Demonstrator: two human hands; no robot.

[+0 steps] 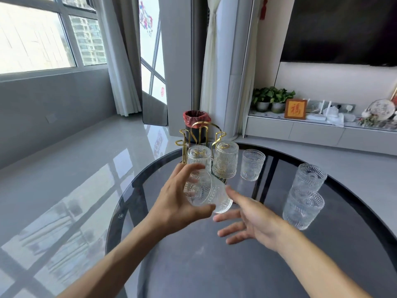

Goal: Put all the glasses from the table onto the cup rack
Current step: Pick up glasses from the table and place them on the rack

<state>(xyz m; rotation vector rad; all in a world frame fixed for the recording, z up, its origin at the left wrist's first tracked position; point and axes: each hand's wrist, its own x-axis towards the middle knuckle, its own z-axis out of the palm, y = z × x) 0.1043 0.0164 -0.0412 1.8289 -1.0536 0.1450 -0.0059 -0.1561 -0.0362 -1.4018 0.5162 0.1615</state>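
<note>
A: What is your left hand [176, 201] wrapped around?

B: A clear ribbed glass [209, 195], tilted, its long axis slanting with the rim toward lower right, held above the table [193, 265] just before the gold cup rack [202, 132].

A: And your right hand [253, 222]?

B: Fingers spread, empty, just beside that glass. Right of it, three glasses [252, 164] stand upright on the table.

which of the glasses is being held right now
The tilted glass gripped in the left hand, just in front of the gold cup rack; the others hang on the rack or stand on the table.
</note>
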